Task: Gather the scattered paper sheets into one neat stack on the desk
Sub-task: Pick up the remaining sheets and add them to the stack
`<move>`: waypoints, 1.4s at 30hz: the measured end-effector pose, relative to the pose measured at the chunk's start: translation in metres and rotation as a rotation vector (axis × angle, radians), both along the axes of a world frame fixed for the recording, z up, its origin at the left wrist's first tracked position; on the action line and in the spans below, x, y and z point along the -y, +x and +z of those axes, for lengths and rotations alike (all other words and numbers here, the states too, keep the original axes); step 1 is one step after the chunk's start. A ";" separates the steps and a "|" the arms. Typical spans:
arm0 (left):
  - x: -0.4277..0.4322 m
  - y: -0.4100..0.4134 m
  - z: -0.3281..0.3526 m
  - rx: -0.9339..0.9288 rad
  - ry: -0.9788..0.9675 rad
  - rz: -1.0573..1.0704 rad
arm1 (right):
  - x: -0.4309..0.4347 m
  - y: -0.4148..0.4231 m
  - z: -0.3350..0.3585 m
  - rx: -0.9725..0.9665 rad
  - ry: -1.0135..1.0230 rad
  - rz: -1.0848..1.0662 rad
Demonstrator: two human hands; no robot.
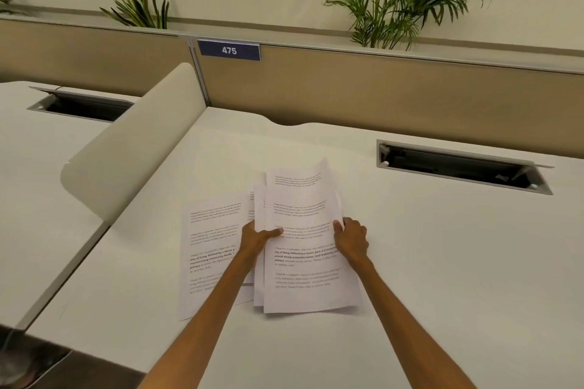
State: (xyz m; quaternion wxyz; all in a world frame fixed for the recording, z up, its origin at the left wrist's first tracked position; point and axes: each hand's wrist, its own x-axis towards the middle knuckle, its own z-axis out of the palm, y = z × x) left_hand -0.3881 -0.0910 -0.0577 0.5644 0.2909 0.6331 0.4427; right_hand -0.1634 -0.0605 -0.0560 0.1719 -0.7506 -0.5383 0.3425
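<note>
A loose pile of printed white paper sheets (301, 265) lies in the middle of the pale desk (442, 262), its edges uneven and its far end curling up. My left hand (257, 238) grips the pile's left edge, thumb on top. My right hand (350, 238) grips its right edge. One more printed sheet (211, 249) lies flat on the desk to the left, partly under my left forearm and the pile.
An open cable tray slot (458, 167) is cut into the desk at the back right. A rounded beige divider (132, 148) stands at the left, and a tan partition (379, 95) with a "475" label (229, 50) runs along the back. Another desk (34, 174) lies left.
</note>
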 end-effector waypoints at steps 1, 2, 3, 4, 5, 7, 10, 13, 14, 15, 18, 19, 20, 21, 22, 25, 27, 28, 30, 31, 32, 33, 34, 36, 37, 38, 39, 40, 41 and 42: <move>0.000 0.001 0.000 -0.007 0.013 0.010 | 0.000 -0.001 0.001 0.015 -0.011 0.006; -0.001 0.002 -0.001 -0.013 0.026 0.016 | 0.000 -0.001 0.003 0.015 -0.017 0.004; -0.002 0.002 -0.002 -0.017 0.038 0.018 | 0.000 0.000 0.004 0.008 -0.020 0.000; -0.002 0.002 -0.003 -0.019 0.048 0.015 | -0.001 0.003 0.005 0.005 -0.022 -0.003; -0.003 0.002 -0.002 -0.021 0.059 0.010 | -0.001 0.005 0.006 -0.002 -0.015 -0.008; -0.003 0.000 0.001 -0.021 0.083 -0.011 | -0.003 0.011 0.008 -0.015 0.000 -0.031; -0.006 -0.006 0.007 0.001 0.128 -0.073 | -0.007 0.019 0.012 -0.063 -0.021 -0.043; -0.010 -0.016 0.021 0.061 0.157 -0.117 | -0.012 0.029 0.022 -0.321 -0.068 -0.020; -0.012 -0.021 0.027 0.080 0.170 -0.128 | -0.014 0.032 0.026 -0.479 -0.104 -0.033; -0.014 -0.026 0.034 0.093 0.182 -0.144 | -0.016 0.036 0.029 -0.623 -0.146 -0.031; -0.021 -0.039 0.058 0.100 0.238 -0.228 | -0.023 0.045 0.041 -0.896 -0.179 0.141; -0.024 -0.042 0.066 0.098 0.264 -0.255 | -0.026 0.044 0.046 -0.933 -0.166 0.212; -0.028 -0.043 0.074 0.096 0.289 -0.271 | -0.028 0.042 0.054 -0.955 -0.145 0.261; -0.031 -0.044 0.082 0.095 0.315 -0.279 | -0.031 0.039 0.062 -0.972 -0.103 0.290; -0.035 -0.043 0.090 0.090 0.342 -0.278 | -0.033 0.035 0.072 -1.002 -0.044 0.300; -0.042 -0.037 0.114 0.069 0.414 -0.250 | -0.042 0.025 0.100 -1.066 0.162 0.307; -0.044 -0.032 0.123 0.031 0.455 -0.227 | -0.045 0.022 0.114 -1.007 0.229 0.344; -0.045 -0.029 0.124 0.004 0.471 -0.206 | -0.046 0.021 0.117 -0.959 0.232 0.361; -0.045 -0.025 0.122 -0.026 0.503 -0.164 | -0.045 0.019 0.116 -0.871 0.214 0.369; -0.045 -0.024 0.119 -0.029 0.518 -0.147 | -0.044 0.019 0.113 -0.848 0.209 0.366; -0.045 -0.022 0.117 -0.033 0.526 -0.130 | -0.041 0.018 0.110 -0.837 0.215 0.351; -0.044 -0.022 0.116 -0.045 0.528 -0.112 | -0.039 0.016 0.107 -0.828 0.233 0.330; -0.043 -0.022 0.115 -0.058 0.530 -0.096 | -0.036 0.014 0.104 -0.819 0.251 0.307; -0.043 -0.021 0.114 -0.071 0.536 -0.068 | -0.032 0.010 0.098 -0.816 0.276 0.272; -0.044 -0.020 0.112 -0.071 0.536 -0.057 | -0.031 0.007 0.094 -0.822 0.281 0.253; -0.044 -0.018 0.110 -0.068 0.532 -0.050 | -0.029 0.004 0.089 -0.830 0.283 0.227; -0.043 -0.015 0.107 -0.065 0.526 -0.045 | -0.028 0.002 0.083 -0.839 0.284 0.197; -0.042 -0.012 0.104 -0.065 0.518 -0.041 | -0.026 -0.002 0.078 -0.845 0.281 0.163; -0.040 -0.009 0.101 -0.068 0.510 -0.035 | -0.024 -0.004 0.074 -0.845 0.279 0.133; -0.038 -0.007 0.099 -0.070 0.506 -0.022 | -0.022 -0.007 0.070 -0.842 0.280 0.107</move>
